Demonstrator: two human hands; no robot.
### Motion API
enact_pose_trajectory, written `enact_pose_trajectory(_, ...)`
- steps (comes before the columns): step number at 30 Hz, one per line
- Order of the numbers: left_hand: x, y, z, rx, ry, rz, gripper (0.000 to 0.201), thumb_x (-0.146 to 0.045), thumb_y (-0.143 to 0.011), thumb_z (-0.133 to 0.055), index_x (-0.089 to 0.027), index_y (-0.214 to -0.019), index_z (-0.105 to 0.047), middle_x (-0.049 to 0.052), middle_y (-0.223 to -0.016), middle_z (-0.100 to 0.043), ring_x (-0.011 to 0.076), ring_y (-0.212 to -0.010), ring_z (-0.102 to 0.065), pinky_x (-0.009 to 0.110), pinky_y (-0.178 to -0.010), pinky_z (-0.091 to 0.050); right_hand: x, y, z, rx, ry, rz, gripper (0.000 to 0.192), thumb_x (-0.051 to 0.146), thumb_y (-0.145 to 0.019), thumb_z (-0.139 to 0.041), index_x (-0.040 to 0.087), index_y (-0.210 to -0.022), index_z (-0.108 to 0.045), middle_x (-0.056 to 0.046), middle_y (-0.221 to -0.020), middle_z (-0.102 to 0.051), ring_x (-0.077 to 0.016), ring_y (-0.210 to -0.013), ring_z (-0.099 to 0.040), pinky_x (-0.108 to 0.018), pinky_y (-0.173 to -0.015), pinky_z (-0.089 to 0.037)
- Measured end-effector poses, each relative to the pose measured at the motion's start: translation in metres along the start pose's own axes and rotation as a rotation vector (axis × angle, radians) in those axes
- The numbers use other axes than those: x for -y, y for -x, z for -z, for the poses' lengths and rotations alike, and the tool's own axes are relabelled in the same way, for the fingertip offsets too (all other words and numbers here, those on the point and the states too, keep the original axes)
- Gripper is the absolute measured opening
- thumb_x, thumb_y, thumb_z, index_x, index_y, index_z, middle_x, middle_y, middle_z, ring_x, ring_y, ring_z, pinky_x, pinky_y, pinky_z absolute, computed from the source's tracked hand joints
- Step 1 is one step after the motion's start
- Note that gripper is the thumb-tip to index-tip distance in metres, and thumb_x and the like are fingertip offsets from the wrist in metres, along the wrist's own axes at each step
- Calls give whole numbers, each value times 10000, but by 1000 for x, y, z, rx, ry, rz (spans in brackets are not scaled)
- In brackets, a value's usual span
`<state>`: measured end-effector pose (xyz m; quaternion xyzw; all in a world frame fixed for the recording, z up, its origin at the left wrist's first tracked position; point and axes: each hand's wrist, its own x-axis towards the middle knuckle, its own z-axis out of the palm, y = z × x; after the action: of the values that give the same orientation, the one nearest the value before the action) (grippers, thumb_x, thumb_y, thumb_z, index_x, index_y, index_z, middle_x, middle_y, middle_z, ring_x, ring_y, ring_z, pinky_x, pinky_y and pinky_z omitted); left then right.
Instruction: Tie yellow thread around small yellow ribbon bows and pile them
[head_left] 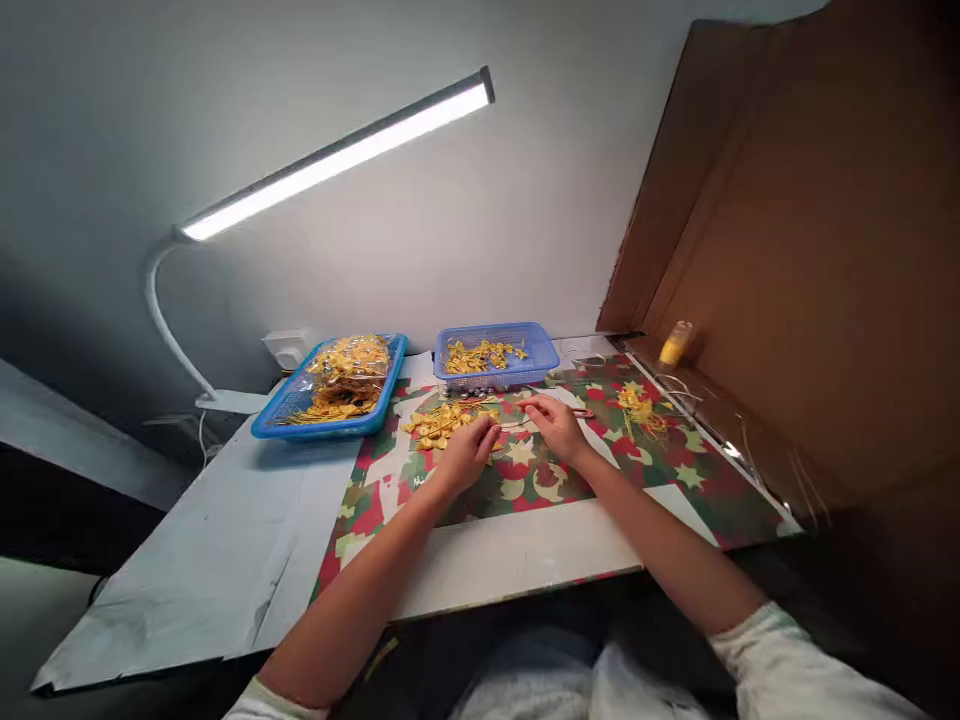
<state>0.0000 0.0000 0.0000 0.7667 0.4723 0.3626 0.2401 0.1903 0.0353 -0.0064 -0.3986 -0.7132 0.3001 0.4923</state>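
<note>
We worked at a table (225, 560) covered in part by a mat printed with red, green and yellow stars (675, 480), and the loose heap of small yellow pieces (439, 422) lay on that mat directly ahead of us, close enough, we judged, for either hand to draw from it without stretching. Our left hand (469, 452) rested at the near edge of the heap, its fingers curled narrowly inward and touching the pieces; whether a single piece was pinched among them we could not tell at that size. Our right hand (556, 425) lay just beside it, fingers drawn together over a thin stick-like item (581, 412) that ran off to the right on the mat, though the grip itself was too small to make out. Behind the heap stood a blue mesh basket (541, 352) holding more yellow pieces, and to its left a blue tray (330, 428) bearing a clear bag of them. A smaller cluster of yellow bits with thin strands (637, 405) sat well to the right. A bar lamp (337, 155) on a bent neck lit the mat from above.
</note>
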Motion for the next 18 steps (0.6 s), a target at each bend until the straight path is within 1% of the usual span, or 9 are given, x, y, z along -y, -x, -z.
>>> enact_pose_trajectory(4, 3, 1, 2, -31, 8, -6, 284, -349, -927, -384, -198, -690, -423, -26, -635, -476, 121, -598, -415, 252, -586, -307, 3, 11, 1, 26, 60, 124, 189, 326, -890, -534, 220, -945, -681, -54, -944, -692, -221, -890, -613, -385, -818, -468)
enact_pose_trajectory(7, 4, 2, 1, -39, 32, -12, 274, -347, -920, -392, -200, -692, -430, -26, -629, -478, 123, -590, -414, 253, -580, -306, 4, 15, -3, 55, 134, 218, 137, 313, -837, -635, 229, -934, -680, -52, -939, -690, -231, -904, -600, -406, -840, -457)
enact_pose_trajectory(11, 3, 2, -1, -42, 52, 3, 271, -354, -919, -395, -201, -700, -438, -32, -609, -462, 123, -574, -402, 253, -569, -299, 3, 15, -7, 80, 187, 247, 85, 280, -870, -613, 236, -877, -685, -46, -879, -688, -219, -862, -586, -389, -797, -450)
enact_pose_trajectory(15, 3, 2, -2, -50, 75, 5, 280, -352, -920, -404, -198, -690, -447, -31, -606, -464, 120, -570, -395, 251, -563, -293, 2, 15, -6, 105, 231, 256, 133, 253, -898, -579, 227, -795, -659, -33, -799, -677, -206, -803, -575, -380, -780, -424)
enact_pose_trajectory(18, 2, 2, -1, -67, 139, 32, 293, -370, -904, -452, -192, -673, -472, -32, -603, -463, 118, -577, -389, 250, -573, -293, 3, 15, -6, 121, 254, 269, 143, 246, -908, -555, 219, -782, -619, -35, -797, -662, -202, -792, -558, -368, -760, -415)
